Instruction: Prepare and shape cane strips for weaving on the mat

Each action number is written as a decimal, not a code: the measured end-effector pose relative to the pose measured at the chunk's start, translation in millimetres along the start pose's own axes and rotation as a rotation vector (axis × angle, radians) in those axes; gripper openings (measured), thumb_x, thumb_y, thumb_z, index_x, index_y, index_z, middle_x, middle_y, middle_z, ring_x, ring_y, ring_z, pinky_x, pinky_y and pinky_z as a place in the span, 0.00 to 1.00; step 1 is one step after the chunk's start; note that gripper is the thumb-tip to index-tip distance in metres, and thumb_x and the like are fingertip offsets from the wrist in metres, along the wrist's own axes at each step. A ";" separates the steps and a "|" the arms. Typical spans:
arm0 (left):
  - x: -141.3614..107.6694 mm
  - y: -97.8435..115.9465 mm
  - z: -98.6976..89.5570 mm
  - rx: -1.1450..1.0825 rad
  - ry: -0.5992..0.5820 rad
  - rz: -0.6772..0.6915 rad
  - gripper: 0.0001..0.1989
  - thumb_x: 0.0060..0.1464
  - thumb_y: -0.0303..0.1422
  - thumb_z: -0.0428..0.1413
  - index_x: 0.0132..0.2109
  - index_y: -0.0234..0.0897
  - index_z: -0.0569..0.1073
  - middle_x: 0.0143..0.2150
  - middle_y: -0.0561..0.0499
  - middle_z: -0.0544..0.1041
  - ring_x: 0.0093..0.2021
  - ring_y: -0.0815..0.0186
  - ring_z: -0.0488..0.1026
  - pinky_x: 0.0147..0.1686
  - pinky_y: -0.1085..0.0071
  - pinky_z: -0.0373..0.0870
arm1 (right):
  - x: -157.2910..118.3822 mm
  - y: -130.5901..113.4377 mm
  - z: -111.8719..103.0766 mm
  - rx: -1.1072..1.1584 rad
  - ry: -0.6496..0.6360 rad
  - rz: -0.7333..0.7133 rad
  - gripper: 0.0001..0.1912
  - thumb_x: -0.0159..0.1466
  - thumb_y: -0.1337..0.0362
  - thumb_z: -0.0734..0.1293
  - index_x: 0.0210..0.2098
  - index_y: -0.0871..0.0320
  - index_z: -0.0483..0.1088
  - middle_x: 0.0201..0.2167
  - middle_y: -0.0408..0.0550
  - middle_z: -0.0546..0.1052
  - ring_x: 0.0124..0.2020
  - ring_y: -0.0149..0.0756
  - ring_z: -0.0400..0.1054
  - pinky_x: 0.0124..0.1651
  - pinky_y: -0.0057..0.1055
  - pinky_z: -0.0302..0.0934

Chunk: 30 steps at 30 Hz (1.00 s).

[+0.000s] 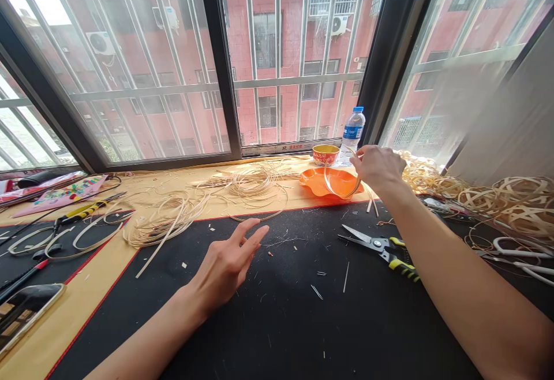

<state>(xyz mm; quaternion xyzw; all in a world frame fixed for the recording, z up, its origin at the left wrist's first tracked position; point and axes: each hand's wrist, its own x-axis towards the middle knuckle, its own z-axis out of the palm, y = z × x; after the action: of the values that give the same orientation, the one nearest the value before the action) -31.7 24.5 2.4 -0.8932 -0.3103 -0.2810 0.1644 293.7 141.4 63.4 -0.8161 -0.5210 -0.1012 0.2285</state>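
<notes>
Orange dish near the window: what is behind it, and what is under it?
Behind the orange dish stand a red tub and a clear bottle with a blue cap. Yellowish surface shows beside it; what lies directly beneath is covered.

Before me: dark-framed glass windows, silvery metal bars, red-pink building facade beyond, pale daylight.

Covered or cut off
The right hand covers part of the curled strip; its forearm hides part of the snips. White handles run past the right edge, a gold-rimmed object (identity unclear) past the left; the bottle's small print is unreadable.
</notes>
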 end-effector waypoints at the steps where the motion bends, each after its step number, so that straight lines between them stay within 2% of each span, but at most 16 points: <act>1: -0.1 -0.1 -0.2 0.006 0.001 -0.001 0.17 0.61 0.23 0.44 0.56 0.34 0.64 0.52 0.38 0.72 0.30 0.70 0.77 0.27 0.75 0.74 | 0.0 0.1 0.6 0.004 0.003 -0.008 0.15 0.62 0.61 0.63 0.44 0.62 0.74 0.40 0.64 0.76 0.45 0.59 0.70 0.41 0.47 0.64; 7: -0.2 -0.5 -0.1 0.004 0.007 0.002 0.18 0.61 0.23 0.44 0.57 0.36 0.63 0.52 0.39 0.72 0.31 0.70 0.78 0.27 0.76 0.74 | 2.6 1.7 8.4 0.023 0.004 -0.092 0.12 0.61 0.65 0.64 0.38 0.63 0.77 0.35 0.61 0.78 0.43 0.53 0.72 0.41 0.41 0.65; 15: 0.4 -0.3 -0.3 -0.010 0.004 0.003 0.16 0.61 0.23 0.44 0.55 0.32 0.64 0.52 0.37 0.72 0.31 0.69 0.77 0.26 0.75 0.74 | 6.4 3.7 29.0 0.020 -0.010 -0.162 0.10 0.60 0.66 0.63 0.36 0.62 0.76 0.32 0.57 0.79 0.40 0.46 0.73 0.41 0.36 0.65; 19: -0.3 -0.9 0.3 -0.018 0.003 0.004 0.16 0.61 0.22 0.44 0.55 0.31 0.65 0.51 0.36 0.72 0.32 0.68 0.77 0.27 0.74 0.74 | 6.6 5.3 42.3 -0.002 -0.054 -0.162 0.11 0.58 0.68 0.64 0.38 0.62 0.75 0.31 0.55 0.78 0.40 0.45 0.72 0.41 0.35 0.64; 25: -0.6 -0.9 0.3 -0.016 -0.010 -0.002 0.17 0.60 0.22 0.45 0.56 0.32 0.65 0.52 0.37 0.72 0.32 0.68 0.77 0.28 0.74 0.74 | 6.0 9.2 53.1 -0.052 -0.127 -0.136 0.12 0.56 0.66 0.66 0.39 0.63 0.75 0.36 0.59 0.77 0.42 0.48 0.71 0.38 0.35 0.64; 30: -0.2 -0.3 0.3 -0.013 -0.006 0.006 0.17 0.61 0.22 0.45 0.56 0.31 0.64 0.52 0.36 0.72 0.32 0.68 0.77 0.27 0.74 0.74 | 8.0 12.7 55.6 -0.057 -0.205 -0.093 0.13 0.51 0.69 0.68 0.38 0.62 0.75 0.32 0.57 0.76 0.37 0.46 0.72 0.34 0.32 0.64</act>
<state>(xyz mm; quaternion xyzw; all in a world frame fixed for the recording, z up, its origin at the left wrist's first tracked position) -31.9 24.8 2.1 -0.8959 -0.3065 -0.2798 0.1585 304.5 170.0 14.6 -0.8034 -0.5758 -0.0427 0.1458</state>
